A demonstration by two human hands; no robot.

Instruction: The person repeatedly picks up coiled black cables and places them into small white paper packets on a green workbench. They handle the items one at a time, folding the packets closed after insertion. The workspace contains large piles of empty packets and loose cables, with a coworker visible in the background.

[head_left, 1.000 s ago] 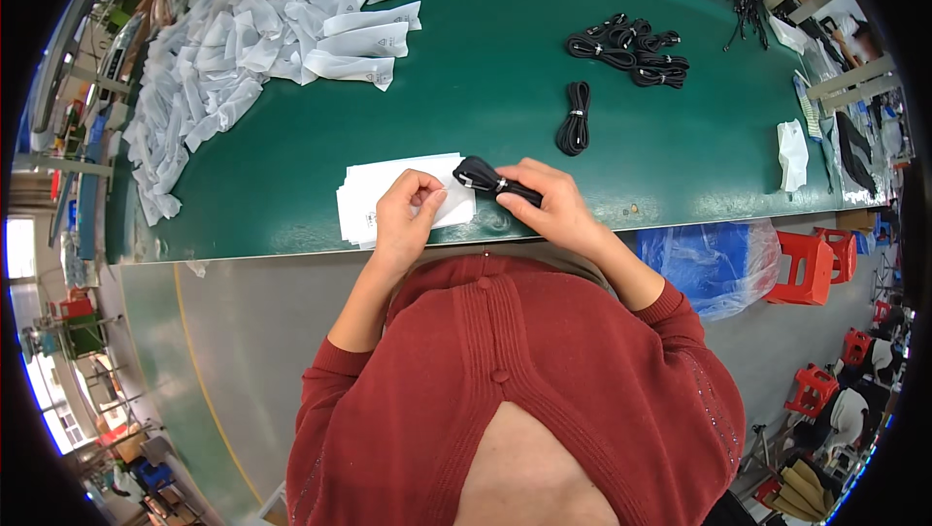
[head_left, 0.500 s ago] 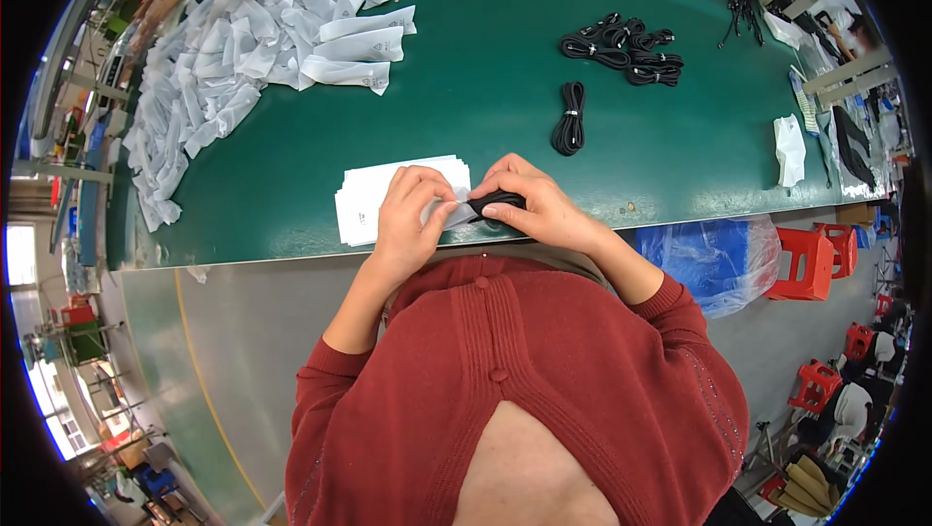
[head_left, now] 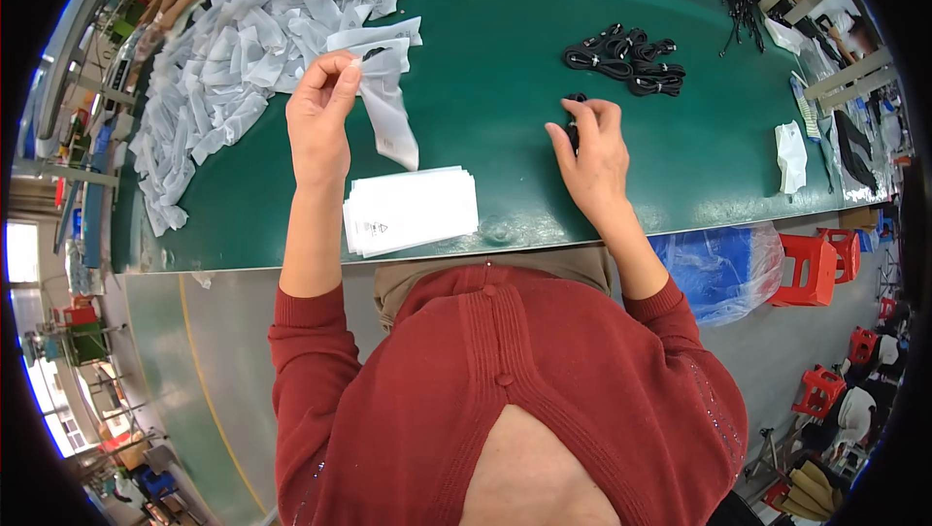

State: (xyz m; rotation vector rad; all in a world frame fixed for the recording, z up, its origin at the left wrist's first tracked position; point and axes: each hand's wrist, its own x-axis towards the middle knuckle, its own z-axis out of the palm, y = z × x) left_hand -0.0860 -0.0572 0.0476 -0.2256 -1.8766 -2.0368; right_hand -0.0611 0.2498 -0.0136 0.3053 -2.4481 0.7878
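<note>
From the head camera, the person's left hand (head_left: 320, 118) is raised over the far left of the green table (head_left: 505, 167), thumb and fingertips pinching the top of a white pouch (head_left: 386, 99) with a dark item inside; the pouch hangs close to the heap of filled pouches (head_left: 233, 70). The right hand (head_left: 594, 152) rests to the right, its fingers curled around a coiled black cable (head_left: 575, 118), with more bundled cables (head_left: 626, 60) farther off. A stack of flat empty pouches (head_left: 413, 209) lies near the table's near edge, between the forearms. The step in hand looks like setting a packed pouch aside while taking up the next cable. The next move would call for an empty pouch off the stack, opened at its mouth.
</note>
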